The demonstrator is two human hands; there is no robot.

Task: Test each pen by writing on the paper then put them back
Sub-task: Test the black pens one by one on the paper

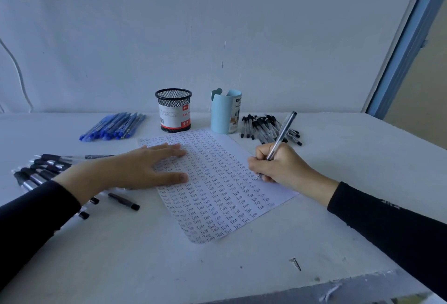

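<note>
A white paper (217, 195) covered with rows of the word "Test" lies in the middle of the table. My right hand (280, 166) grips a clear pen (281, 135), its tip touching the paper's right edge. My left hand (145, 166) presses flat on the paper's left side, fingers straight. A pile of clear black-capped pens (263, 127) lies behind my right hand. Blue pens (113, 126) lie at the back left. Dark-grip pens (41, 170) lie at the left, partly hidden by my left forearm.
A black mesh pen cup (173, 110) and a light blue pen holder (225, 112) stand behind the paper, near the wall. A small dark screw (295, 263) lies near the table's front edge. The table's right edge borders a window frame.
</note>
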